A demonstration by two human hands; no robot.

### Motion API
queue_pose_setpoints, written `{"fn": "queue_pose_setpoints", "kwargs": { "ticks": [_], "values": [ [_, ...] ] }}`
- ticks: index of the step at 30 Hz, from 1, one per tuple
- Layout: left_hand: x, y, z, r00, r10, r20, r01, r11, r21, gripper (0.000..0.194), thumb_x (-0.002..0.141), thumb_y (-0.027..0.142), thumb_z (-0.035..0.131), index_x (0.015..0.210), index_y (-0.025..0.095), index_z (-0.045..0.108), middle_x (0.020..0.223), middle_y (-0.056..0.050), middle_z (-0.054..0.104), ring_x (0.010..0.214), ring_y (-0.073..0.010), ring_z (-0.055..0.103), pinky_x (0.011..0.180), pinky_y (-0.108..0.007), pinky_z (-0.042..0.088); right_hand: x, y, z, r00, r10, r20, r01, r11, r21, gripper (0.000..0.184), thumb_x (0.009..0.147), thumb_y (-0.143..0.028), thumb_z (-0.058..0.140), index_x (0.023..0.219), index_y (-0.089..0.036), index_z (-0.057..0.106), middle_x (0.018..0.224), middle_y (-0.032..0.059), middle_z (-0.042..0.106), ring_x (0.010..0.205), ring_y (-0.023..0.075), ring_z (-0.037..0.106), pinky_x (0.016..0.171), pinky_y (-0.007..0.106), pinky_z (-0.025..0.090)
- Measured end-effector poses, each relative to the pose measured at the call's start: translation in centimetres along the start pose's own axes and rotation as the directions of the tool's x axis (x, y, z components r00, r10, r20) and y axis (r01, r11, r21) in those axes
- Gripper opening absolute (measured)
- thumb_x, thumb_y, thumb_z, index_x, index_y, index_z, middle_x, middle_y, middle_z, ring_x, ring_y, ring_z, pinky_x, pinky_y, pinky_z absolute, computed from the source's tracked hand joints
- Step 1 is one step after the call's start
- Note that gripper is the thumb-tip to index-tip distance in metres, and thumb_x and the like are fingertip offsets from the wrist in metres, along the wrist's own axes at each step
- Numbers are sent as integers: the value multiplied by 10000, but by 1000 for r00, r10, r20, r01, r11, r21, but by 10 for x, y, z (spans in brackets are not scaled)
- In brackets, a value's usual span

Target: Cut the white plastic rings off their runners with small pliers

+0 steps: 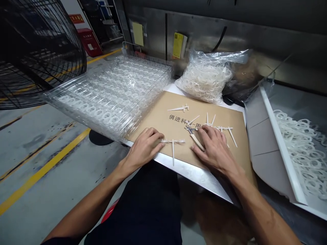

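My left hand [146, 144] is closed at the front edge of the cardboard sheet [155, 114], pinching one end of a T-shaped white plastic sprue [173, 149] between thumb and fingers. The stem of that sprue points toward me. To its right, my right hand [213, 143] is curled over a pair of side cutters [196, 141] with pale handles, whose metal jaws point away to the left. The palm hides part of the tool. Around the right hand lie loose sprue pieces [232, 136], and another sprue [178, 108] rests farther back.
Clear plastic trays [114, 92] filled with white rings stand at the left. A clear bag [206, 76] of rings sits at the back. On the right, a white-edged bin [283, 146] holds many loose white rings [301, 149]. A large fan [38, 51] stands at far left.
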State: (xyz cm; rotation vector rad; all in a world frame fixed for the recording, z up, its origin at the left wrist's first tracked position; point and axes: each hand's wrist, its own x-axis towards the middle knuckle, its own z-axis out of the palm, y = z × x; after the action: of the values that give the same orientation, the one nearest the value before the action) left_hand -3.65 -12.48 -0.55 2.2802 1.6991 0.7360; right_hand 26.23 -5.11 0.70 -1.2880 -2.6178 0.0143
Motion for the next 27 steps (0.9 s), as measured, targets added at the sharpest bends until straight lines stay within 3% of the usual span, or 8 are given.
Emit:
{"fn": "queue_pose_setpoints", "kwargs": {
  "ticks": [4,8,13,16,18,23,27],
  "values": [
    [5,1,0,997,76,-2,-75,994,-78,183,1038,256,567,1185,190,654,1067,-77,677,1008,-231,642,915,-391,515,0,2,-4,1000,-11,-10,11,999,31,537,991,-464,609,1411,-129,574,1489,241,542,1390,429,482,1143,617,403],
    [9,7,-1,999,-12,-34,3,964,-266,133,1026,248,587,991,186,699,917,-38,712,841,-172,659,779,-314,508,1,-5,-2,979,-128,-161,171,939,297,390,987,-312,613,1348,-165,623,1401,200,628,1346,381,553,1135,613,450],
    [15,15,-5,979,-160,127,205,783,-588,194,968,367,698,956,185,763,883,-46,757,769,-166,689,675,-267,533,-2,-18,0,948,-164,-271,286,813,507,378,984,-179,610,1361,-201,612,1203,143,724,1126,282,703,945,463,604],
    [18,19,-7,965,-167,203,262,675,-690,232,948,397,723,963,170,768,864,-51,756,727,-158,686,641,-252,552,-4,-21,-1,938,-136,-319,304,765,567,296,985,-172,624,1278,-206,645,971,80,733,843,213,713,743,371,612],
    [20,21,-7,963,-165,215,270,636,-723,236,943,396,730,999,171,769,892,-61,761,738,-158,697,646,-250,570,-4,-21,-3,942,-101,-319,284,746,603,248,981,-179,643,1227,-203,659,925,62,722,774,191,694,680,338,592],
    [18,24,-6,979,-144,147,206,668,-715,342,875,320,800,1192,204,745,1034,-82,760,831,-174,713,680,-256,584,-6,-24,-10,956,-29,-292,227,705,672,196,960,-188,687,1155,-200,673,895,43,717,766,181,696,658,313,570],
    [17,25,-4,992,-117,56,126,754,-645,286,882,298,802,1150,211,752,1072,-88,739,874,-177,699,712,-266,571,-6,-25,-10,965,-13,-264,200,687,698,178,949,-182,690,1126,-197,680,885,42,714,750,178,682,643,312,551]
  ]
}}
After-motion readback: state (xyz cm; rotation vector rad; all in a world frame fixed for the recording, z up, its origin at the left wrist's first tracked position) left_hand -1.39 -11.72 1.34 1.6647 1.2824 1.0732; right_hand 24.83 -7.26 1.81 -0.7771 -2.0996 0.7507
